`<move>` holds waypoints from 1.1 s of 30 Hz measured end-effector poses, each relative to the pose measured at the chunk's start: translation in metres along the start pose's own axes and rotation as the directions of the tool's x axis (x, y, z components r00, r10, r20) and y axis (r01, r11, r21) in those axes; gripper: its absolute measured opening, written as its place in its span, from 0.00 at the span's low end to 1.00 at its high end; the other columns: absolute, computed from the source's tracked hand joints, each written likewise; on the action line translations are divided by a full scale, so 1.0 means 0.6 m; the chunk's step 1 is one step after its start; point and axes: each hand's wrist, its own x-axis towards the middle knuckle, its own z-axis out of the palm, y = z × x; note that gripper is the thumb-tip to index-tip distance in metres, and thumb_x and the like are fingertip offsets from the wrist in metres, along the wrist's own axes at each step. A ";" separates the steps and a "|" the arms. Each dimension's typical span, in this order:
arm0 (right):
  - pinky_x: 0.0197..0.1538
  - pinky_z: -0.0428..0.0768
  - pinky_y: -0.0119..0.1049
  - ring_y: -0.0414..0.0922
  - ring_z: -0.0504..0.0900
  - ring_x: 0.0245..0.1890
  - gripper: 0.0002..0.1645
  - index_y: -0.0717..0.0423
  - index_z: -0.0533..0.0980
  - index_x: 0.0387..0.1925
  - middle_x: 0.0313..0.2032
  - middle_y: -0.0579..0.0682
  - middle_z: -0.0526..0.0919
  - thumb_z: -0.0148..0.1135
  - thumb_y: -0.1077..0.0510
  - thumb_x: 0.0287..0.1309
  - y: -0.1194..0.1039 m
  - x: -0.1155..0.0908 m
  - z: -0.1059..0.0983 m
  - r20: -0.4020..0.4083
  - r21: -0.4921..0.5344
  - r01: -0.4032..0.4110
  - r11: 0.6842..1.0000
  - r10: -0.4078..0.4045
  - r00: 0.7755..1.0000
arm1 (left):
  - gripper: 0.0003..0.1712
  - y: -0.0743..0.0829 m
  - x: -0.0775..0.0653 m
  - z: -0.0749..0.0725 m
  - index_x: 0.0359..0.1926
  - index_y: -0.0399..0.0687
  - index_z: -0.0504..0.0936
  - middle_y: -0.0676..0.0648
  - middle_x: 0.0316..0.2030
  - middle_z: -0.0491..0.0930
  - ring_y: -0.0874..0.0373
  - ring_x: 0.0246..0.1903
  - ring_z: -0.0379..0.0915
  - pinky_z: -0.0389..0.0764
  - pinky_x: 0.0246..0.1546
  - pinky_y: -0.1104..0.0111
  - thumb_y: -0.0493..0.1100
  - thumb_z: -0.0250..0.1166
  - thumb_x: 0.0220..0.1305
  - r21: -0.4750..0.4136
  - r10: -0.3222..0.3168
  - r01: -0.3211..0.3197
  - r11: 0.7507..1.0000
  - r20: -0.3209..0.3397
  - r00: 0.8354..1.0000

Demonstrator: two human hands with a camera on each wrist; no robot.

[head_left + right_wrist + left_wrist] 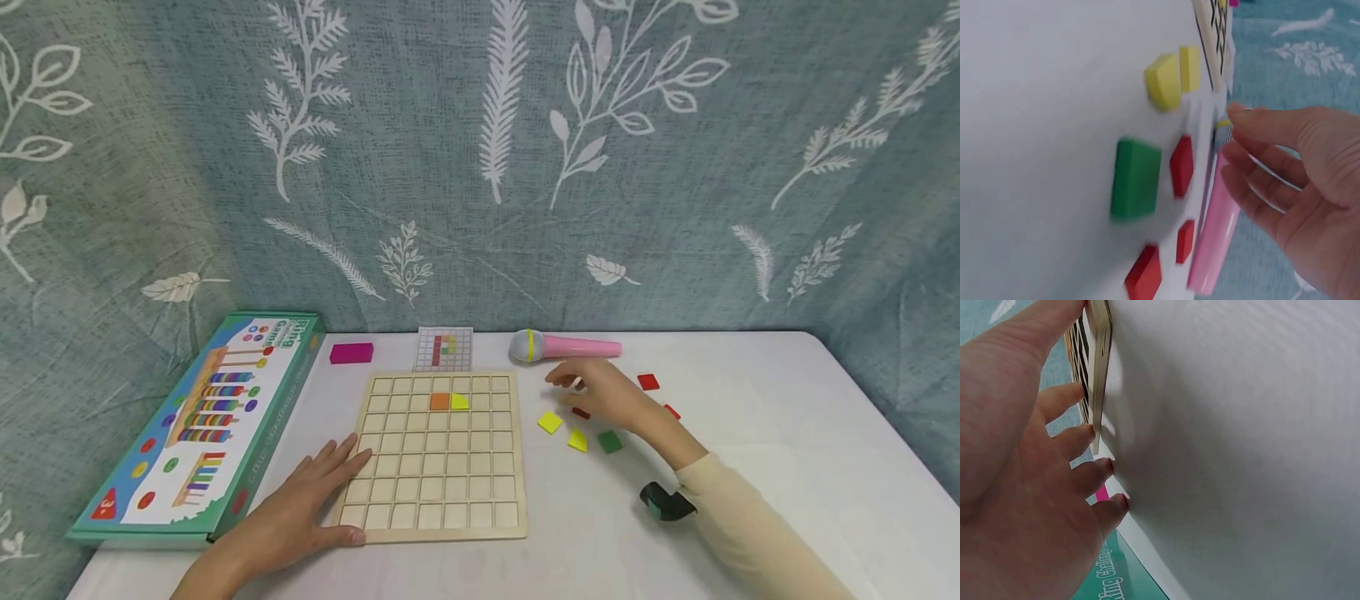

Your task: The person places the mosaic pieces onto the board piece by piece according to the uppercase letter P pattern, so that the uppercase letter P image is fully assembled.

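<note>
Teal cardboard box [198,425] reads "Ring Challenge", "Game", "3+". Pale wooden grid board [431,458] lies flat on white counter [810,400], w/ orange square tile [439,402] & yellow round-cornered tile [460,402] adjacent. L hand [300,504] spread wide, touching board's left edge; R hand [603,392] loosely bent, narrow gap, near red tiles [648,382], green tile [611,442], pink mic [581,347].

Right hand [1300,178] in at three o'clock, fingers loosely bent, fingertips across our view of the pink microphone [1213,231] at five! Near centre, a green piece [1136,180], blurred, with a red piece [1182,167] just beside it! Two more reds towards six, two yellow pieces [1164,82] at twelve, board edge [1211,47] at one, leaf-patterned cloth [1304,44] at two!
</note>
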 end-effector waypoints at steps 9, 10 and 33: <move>0.45 0.83 0.40 0.46 0.80 0.39 0.18 0.63 0.81 0.48 0.39 0.50 0.85 0.70 0.68 0.53 0.026 -0.034 -0.006 0.018 -0.047 -0.115 0.992 0.116 0.993 | 0.54 0.005 -0.001 -0.004 0.72 0.48 0.65 0.38 0.74 0.53 0.31 0.72 0.42 0.47 0.69 0.39 0.68 0.70 0.47 -0.001 0.006 -0.006 1.000 -0.009 1.000; 0.45 0.83 0.39 0.45 0.80 0.39 0.18 0.63 0.81 0.48 0.39 0.49 0.85 0.70 0.67 0.53 0.027 -0.035 -0.005 0.020 -0.047 -0.125 0.991 0.126 0.992 | 0.54 0.006 -0.001 -0.005 0.72 0.48 0.65 0.38 0.74 0.53 0.32 0.72 0.43 0.48 0.69 0.39 0.68 0.70 0.47 0.003 0.006 -0.006 1.000 -0.010 1.000; 0.35 0.81 0.31 0.42 0.79 0.31 0.19 0.64 0.83 0.43 0.31 0.46 0.82 0.60 0.78 0.50 0.009 -0.027 -0.020 0.060 -0.042 -0.016 0.999 0.019 0.998 | 0.55 0.011 -0.002 -0.007 0.72 0.48 0.65 0.38 0.74 0.53 0.32 0.72 0.43 0.49 0.68 0.38 0.68 0.69 0.48 0.013 0.000 0.000 1.000 -0.011 1.000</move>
